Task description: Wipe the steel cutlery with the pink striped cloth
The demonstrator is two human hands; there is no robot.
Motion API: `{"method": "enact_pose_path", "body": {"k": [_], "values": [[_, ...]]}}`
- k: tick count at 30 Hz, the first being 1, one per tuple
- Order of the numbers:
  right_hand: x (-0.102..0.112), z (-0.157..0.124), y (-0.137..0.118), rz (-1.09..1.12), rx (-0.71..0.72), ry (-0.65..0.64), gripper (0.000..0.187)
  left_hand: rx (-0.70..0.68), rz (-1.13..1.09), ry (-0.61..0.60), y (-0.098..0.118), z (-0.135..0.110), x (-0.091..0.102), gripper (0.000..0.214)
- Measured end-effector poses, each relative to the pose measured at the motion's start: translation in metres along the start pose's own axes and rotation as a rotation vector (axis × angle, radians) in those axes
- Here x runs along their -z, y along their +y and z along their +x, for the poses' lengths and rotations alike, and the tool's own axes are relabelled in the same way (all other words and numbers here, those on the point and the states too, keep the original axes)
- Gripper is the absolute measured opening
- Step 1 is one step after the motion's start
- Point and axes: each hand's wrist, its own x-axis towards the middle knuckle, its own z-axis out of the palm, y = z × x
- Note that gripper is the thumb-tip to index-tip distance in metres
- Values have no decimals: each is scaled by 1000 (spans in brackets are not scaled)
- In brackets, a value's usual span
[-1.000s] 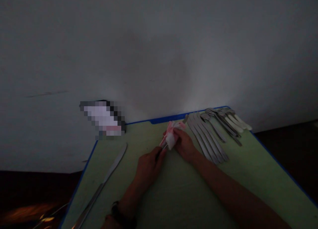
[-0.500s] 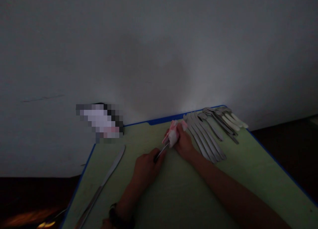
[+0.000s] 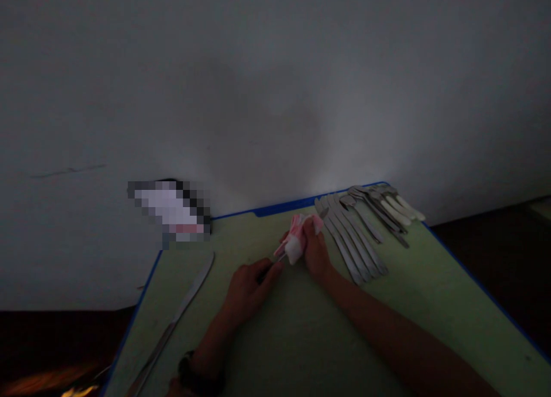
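Note:
My left hand (image 3: 248,288) is closed around the handle end of a thin metal knife (image 3: 282,258); the grip looks dark and is mostly covered by my fingers. My right hand (image 3: 317,252) pinches a pink and white cloth (image 3: 295,248) wrapped about the blade. Past the cloth, a metal tip pokes out near the row of table knives (image 3: 355,245). Both hands are over the middle of the pale green table (image 3: 310,339). Most of the blade is hidden inside the cloth.
More knives (image 3: 181,314) lie at the left. Spoons (image 3: 364,216) and white-handled cutlery (image 3: 398,209) are lined up at the back right. A blurred-out phone-like object (image 3: 189,207) is at the back left corner. Behind the blue table edge (image 3: 286,206) rises a grey wall (image 3: 275,98).
My right hand and the cloth have shifted slightly down towards my left hand. Less of the metal shows between the hands, and a tip now shows beyond the cloth.

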Motion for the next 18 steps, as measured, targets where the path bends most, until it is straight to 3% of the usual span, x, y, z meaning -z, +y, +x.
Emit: {"method": "enact_pose_path", "body": {"k": [9, 14, 18], "values": [[6, 8, -9, -21, 113, 272, 59, -14, 15, -60, -1, -1, 4, 46], [-2, 8, -25, 65, 84, 277, 59, -47, 38, -75, -4, -1, 3, 46], [-4, 5, -23, 79, 47, 244, 61, -64, 60, -58, -6, 0, 1, 45]]}}
